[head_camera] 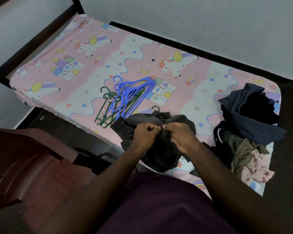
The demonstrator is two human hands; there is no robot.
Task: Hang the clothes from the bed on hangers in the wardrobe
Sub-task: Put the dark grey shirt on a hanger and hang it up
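Dark polo shirt (159, 119) lies at the near edge of the bed (57, 85) over a green hanger (156, 106) — my left hand (145, 134) and right hand (178, 135) each pinch its placket, apparently buttoning it against slipping.

Blue and green hangers (125, 97) on pink unicorn-print sheet (61, 53), dark grey shirt (147, 119)

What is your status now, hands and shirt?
Left hand and right hand pinch the dark shirt front. Shirt lies on bed, green hook at collar. Nothing in the way.
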